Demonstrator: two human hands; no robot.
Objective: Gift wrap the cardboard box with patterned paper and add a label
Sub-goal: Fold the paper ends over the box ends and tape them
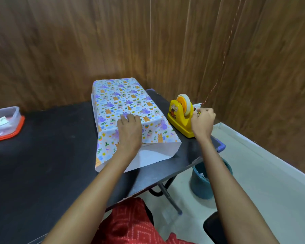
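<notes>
Seen from the head camera, the cardboard box [120, 101] lies lengthwise on the black table [42, 155], its far end at the table's far edge and toward the far right corner. Its top and sides are already covered in patterned paper [153, 120] printed with purple and orange cartoon animals. At the box's near end the paper juts out as an unfolded sleeve, and we can see its white underside. The left hand [129, 131] rests palm down on top of the box near that end, fingers laid out over the paper and pressing on it, grasping nothing. Just beside the box, along the table's right edge, stands a yellow tape dispenser [179, 120]. The right hand [202, 120] is at its cutter end with fingers curled in and pinched on the tape [187, 105], though the strip itself is too small for us to make out. A clear plastic container [4, 118] with a red lid sits at the table's left edge. Below the right edge, a blue bucket [201, 184] stands on the floor.
</notes>
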